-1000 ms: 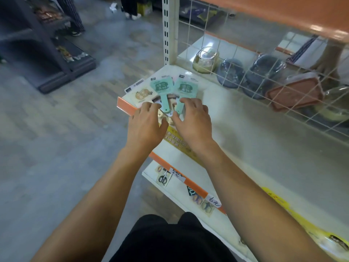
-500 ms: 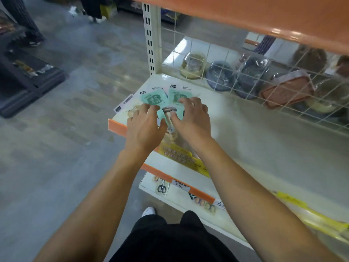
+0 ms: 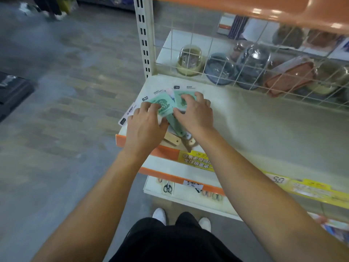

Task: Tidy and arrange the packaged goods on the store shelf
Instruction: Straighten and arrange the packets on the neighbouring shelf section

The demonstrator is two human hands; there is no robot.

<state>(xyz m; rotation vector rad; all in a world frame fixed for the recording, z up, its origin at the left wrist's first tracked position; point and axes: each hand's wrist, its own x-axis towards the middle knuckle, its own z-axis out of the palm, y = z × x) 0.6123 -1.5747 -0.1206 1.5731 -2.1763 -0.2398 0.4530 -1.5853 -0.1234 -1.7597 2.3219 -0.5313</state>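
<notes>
Several flat carded packs lie fanned at the left end of a cream shelf [image 3: 264, 125]. Two hold mint-green paddle-shaped items [image 3: 163, 105], and beige wooden handles [image 3: 171, 141] stick out near the shelf's orange front edge. My left hand [image 3: 145, 127] rests palm down on the left packs, its fingertips on the nearer green pack. My right hand [image 3: 194, 112] lies over the right green pack [image 3: 180, 98], thumb against the green handle. Both hands press on the pile; whether either truly grips a pack is hidden.
A white wire grid [image 3: 245, 59] backs the shelf, with domed containers [image 3: 188, 60] and a brown tray behind it. An orange shelf [image 3: 264, 10] hangs overhead. A slotted upright post [image 3: 143, 38] stands at the left. Lower shelves with scissors packs [image 3: 167, 187] and price tags sit below.
Both hands have slid further back along the shelf over the packs. The green packs now lie more overlapped and turned, and the beige handles show behind my wrists.
</notes>
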